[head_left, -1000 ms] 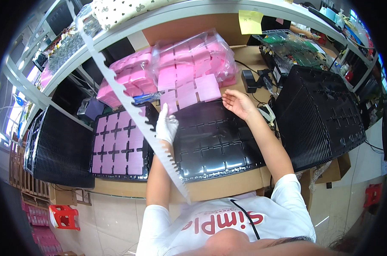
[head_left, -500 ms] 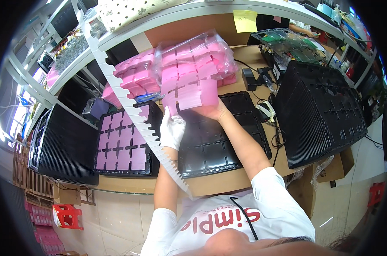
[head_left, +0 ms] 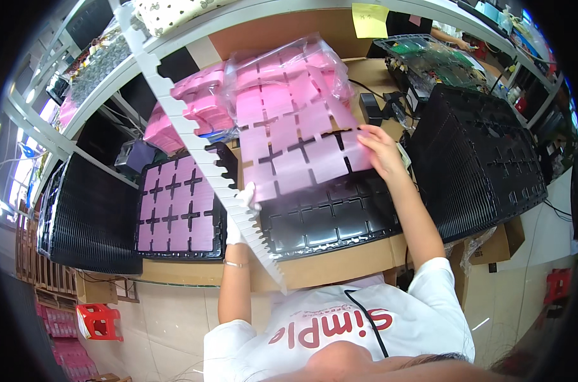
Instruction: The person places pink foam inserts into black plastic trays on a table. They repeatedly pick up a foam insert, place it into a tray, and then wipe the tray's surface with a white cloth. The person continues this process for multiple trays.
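A thin translucent pink sheet (head_left: 294, 167) with cross-shaped slots is stretched between my two hands. It hangs over a black plastic tray (head_left: 327, 219) with moulded ridges, covering the tray's far part. My left hand (head_left: 247, 198), in a white glove, pinches the sheet's near left corner and is partly hidden by a white toothed strip (head_left: 199, 149). My bare right hand (head_left: 381, 151) grips the right edge, thumb and fingers closed on it. To the left, a second black tray (head_left: 221, 232) has pink sheet (head_left: 177, 207) laid between its ridges.
Stacks of pink sheets (head_left: 203, 102), some under a clear plastic bag (head_left: 336, 63), lie behind the trays. Tall stacks of black trays stand at left (head_left: 94, 216) and right (head_left: 480, 165). Cables and a black adapter (head_left: 370, 108) lie behind right. A red stool (head_left: 99, 321) stands on the floor.
My hands have moved apart, the right one going right and the left one slightly nearer me. Between them the bunched sheet has spread out over the tray.
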Demonstrator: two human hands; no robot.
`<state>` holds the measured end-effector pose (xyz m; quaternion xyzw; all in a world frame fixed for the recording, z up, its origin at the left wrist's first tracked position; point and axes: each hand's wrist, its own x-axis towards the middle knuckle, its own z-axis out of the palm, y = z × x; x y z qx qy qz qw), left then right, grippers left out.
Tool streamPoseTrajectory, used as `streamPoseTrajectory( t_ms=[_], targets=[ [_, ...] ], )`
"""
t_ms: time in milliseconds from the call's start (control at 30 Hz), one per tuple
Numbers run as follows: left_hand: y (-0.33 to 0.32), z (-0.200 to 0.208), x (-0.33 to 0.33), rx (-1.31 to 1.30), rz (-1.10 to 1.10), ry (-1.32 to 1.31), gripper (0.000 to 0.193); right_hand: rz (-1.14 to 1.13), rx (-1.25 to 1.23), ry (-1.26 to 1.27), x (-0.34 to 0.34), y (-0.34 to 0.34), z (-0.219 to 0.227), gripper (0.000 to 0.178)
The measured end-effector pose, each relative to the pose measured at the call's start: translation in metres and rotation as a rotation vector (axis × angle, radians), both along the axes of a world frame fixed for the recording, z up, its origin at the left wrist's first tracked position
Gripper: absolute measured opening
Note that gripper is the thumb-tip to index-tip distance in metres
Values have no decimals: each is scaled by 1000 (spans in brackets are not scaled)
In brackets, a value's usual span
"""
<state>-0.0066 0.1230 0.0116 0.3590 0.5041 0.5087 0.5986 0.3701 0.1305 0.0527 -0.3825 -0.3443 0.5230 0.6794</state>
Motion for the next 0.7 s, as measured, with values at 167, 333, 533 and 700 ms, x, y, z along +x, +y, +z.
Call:
streamPoseTrajectory(
  t_ms=[167,333,533,700],
  targets=[
    [-71,22,13,302,-138,854,38,-207,-92,-358,16,-86,-16,38],
    [-107,3,14,413,-67,1073,42,-235,-94,-513,13,-135,-64,36],
    [-131,7,20,309,88,1184,41,-411,-140,-931,9,-139,-86,36],
    [-125,21,36,209,141,1069,41,-441,-143,-967,7,-125,-73,34]
  ],
)
